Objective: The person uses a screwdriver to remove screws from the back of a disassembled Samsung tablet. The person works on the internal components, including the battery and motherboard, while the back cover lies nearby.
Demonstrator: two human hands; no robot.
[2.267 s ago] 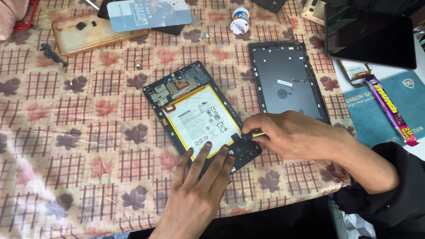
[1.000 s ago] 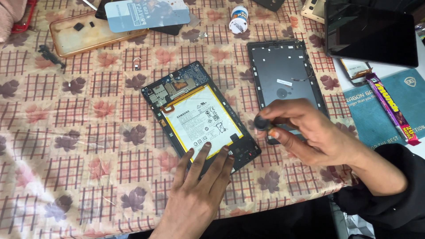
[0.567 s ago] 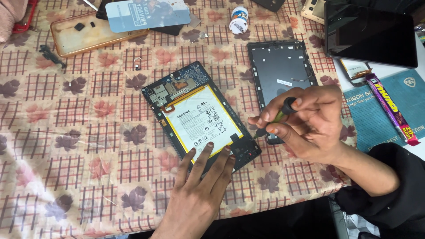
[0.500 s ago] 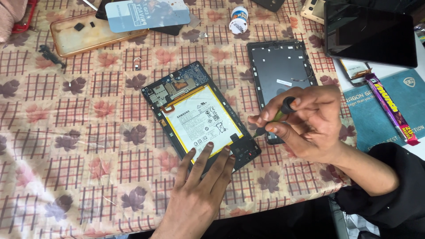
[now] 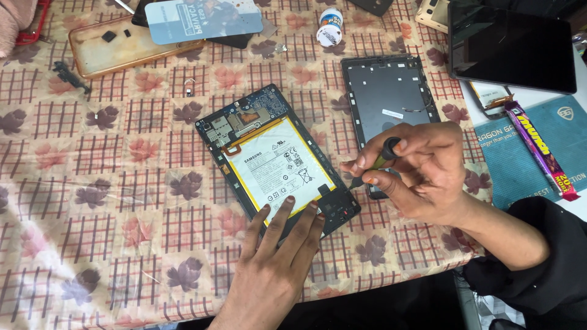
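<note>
Left hand (image 5: pixel 272 269): palm down, fingers straight and together, pointing toward 12 o'clock.
Right hand (image 5: pixel 422 171): raised, thumb and fingertips pinched, pointing toward 9 o'clock.
Right forearm: enters from 4 o'clock, dark sleeve pushed back.

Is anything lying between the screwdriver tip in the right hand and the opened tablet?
Nothing visible does. The screwdriver in the right hand points at the opened tablet across bare tablecloth; the left hand presses elsewhere.

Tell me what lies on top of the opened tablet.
On the opened tablet, a white battery covers most of it, with a blue circuit board above. The left hand presses its fingers on the lower edge, hiding what lies beneath them.
</note>
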